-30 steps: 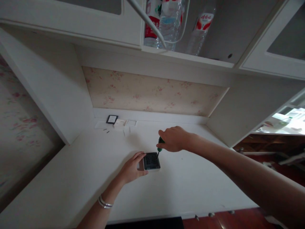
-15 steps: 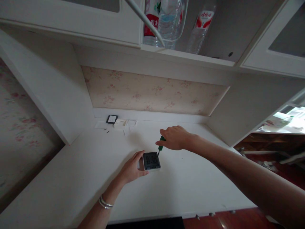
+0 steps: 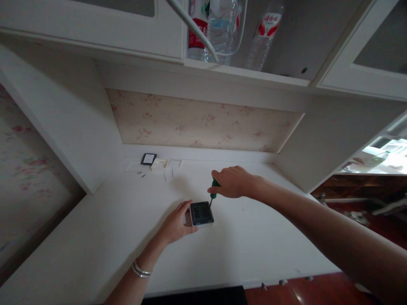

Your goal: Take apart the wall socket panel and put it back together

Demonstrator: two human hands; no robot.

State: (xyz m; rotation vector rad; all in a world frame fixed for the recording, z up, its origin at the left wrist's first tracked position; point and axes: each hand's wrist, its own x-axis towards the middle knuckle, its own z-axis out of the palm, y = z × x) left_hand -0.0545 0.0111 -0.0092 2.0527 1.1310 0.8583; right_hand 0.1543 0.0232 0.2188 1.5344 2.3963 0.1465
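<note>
A square socket box (image 3: 202,213) with a black face and a white rim rests on the white desk (image 3: 251,250). Thumb and fingers of my left hand (image 3: 177,223) grip it from its left side. My right hand (image 3: 233,182) is closed around the green handle of a screwdriver (image 3: 213,190). The screwdriver stands tilted, its tip at the right part of the black face. Whether the tip sits in a screw is too small to tell.
By the back wall lie a black-framed socket panel (image 3: 149,159), a cream-coloured plastic piece (image 3: 159,163), a thin clear frame (image 3: 174,163) and several small strips. Overhead, plastic bottles (image 3: 265,36) stand in an open cabinet, with a white cable (image 3: 195,29) hanging in front.
The view has shifted very slightly. Both hands, the socket box and the screwdriver hold nearly the same places relative to each other.
</note>
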